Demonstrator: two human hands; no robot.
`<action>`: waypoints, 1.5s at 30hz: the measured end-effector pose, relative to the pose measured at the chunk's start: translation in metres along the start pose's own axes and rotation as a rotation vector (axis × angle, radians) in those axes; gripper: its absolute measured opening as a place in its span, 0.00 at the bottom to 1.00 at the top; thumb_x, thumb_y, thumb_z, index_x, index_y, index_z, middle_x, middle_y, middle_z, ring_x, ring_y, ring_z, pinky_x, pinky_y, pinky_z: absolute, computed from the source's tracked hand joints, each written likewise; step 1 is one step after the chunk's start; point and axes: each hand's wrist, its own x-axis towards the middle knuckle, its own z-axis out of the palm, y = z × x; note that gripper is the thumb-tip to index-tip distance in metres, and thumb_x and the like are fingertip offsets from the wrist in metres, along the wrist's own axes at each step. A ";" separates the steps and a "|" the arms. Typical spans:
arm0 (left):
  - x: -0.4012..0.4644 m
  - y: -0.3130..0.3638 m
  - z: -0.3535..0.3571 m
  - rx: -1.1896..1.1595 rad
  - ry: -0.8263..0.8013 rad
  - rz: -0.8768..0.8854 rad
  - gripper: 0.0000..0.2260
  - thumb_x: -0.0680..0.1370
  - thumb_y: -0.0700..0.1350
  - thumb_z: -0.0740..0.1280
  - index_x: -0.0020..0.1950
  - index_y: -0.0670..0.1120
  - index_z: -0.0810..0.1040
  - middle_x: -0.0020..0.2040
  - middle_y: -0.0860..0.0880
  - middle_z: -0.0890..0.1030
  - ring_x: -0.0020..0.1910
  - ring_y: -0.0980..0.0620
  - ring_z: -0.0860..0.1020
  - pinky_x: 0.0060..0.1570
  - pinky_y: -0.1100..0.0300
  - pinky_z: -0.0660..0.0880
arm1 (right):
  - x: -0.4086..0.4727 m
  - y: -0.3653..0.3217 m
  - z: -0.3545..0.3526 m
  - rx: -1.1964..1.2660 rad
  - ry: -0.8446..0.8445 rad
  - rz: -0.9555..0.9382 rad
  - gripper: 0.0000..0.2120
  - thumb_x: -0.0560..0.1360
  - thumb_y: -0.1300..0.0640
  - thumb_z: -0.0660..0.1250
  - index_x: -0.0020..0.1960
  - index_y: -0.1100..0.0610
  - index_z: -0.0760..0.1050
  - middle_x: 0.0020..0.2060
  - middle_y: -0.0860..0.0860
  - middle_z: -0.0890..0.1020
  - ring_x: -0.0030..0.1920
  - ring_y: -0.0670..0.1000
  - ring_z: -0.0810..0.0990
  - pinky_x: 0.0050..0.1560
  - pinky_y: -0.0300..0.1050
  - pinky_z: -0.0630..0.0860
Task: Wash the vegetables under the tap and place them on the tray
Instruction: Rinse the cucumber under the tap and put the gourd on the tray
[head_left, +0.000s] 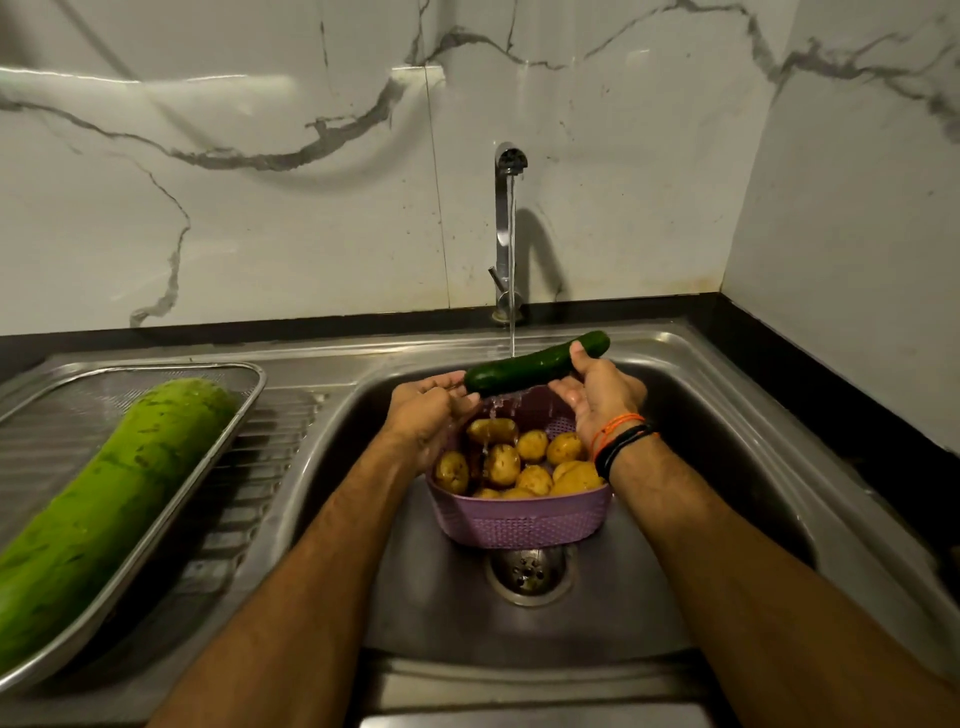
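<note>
A dark green cucumber lies level under the stream running from the tap, over the sink. My left hand holds its left end with curled fingers. My right hand grips it near the right end, thumb over the top. Below them a purple perforated basket with several wet potatoes stands in the sink basin. On the drainboard to the left a steel tray holds a large light green bottle gourd.
The steel sink basin has its drain just in front of the basket. A ribbed drainboard lies under the tray. Marble walls close off the back and right, with a dark counter strip at the right.
</note>
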 end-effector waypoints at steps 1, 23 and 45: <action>0.001 -0.002 0.004 -0.019 -0.023 -0.008 0.18 0.75 0.23 0.60 0.62 0.35 0.77 0.57 0.37 0.82 0.59 0.43 0.81 0.62 0.49 0.77 | 0.000 -0.003 -0.002 0.013 0.017 -0.002 0.05 0.75 0.67 0.71 0.46 0.68 0.75 0.41 0.60 0.79 0.44 0.59 0.80 0.50 0.52 0.80; -0.022 0.009 0.018 1.036 -0.117 0.365 0.34 0.71 0.48 0.77 0.74 0.49 0.68 0.66 0.49 0.77 0.61 0.52 0.76 0.56 0.63 0.72 | -0.020 0.017 0.012 -0.522 -0.330 0.073 0.11 0.71 0.56 0.76 0.49 0.60 0.79 0.47 0.60 0.83 0.42 0.53 0.83 0.27 0.39 0.77; -0.073 0.034 -0.036 1.066 0.180 -0.031 0.34 0.67 0.46 0.69 0.73 0.47 0.67 0.61 0.38 0.79 0.59 0.38 0.79 0.59 0.44 0.78 | -0.049 0.075 0.007 -2.046 -0.953 -0.634 0.17 0.70 0.43 0.70 0.38 0.54 0.67 0.39 0.52 0.74 0.52 0.57 0.76 0.45 0.46 0.67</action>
